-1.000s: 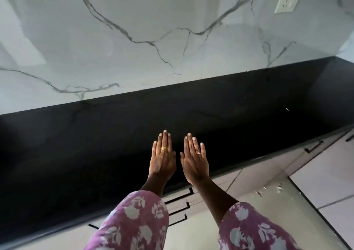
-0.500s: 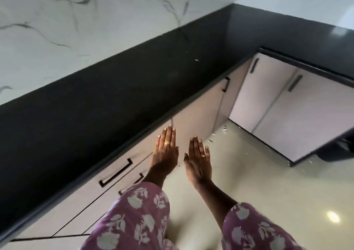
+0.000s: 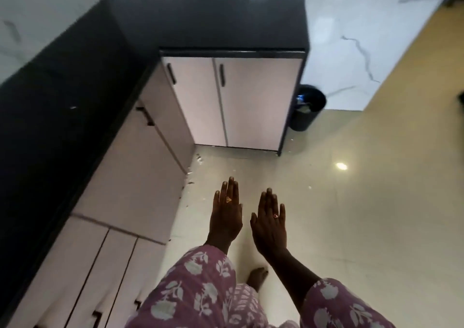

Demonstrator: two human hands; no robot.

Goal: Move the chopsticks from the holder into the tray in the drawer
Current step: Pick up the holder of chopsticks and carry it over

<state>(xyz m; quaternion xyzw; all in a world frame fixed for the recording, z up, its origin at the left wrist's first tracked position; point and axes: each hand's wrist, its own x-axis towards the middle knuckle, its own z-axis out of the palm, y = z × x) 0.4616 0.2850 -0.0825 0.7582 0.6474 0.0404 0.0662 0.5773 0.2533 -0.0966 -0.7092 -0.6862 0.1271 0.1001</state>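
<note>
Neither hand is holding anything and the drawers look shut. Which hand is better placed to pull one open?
Left, probably. The left hand hovers open nearer the closed drawer fronts along the left; the right hand sits farther out over the floor.

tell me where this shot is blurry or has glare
Head view: motion smear softens the dark countertop and wall at the left edge; a bright lamp reflection glares on the glossy floor; the left hand and right hand look dark but fairly sharp; wide-angle bending tilts the cabinet doors.
</note>
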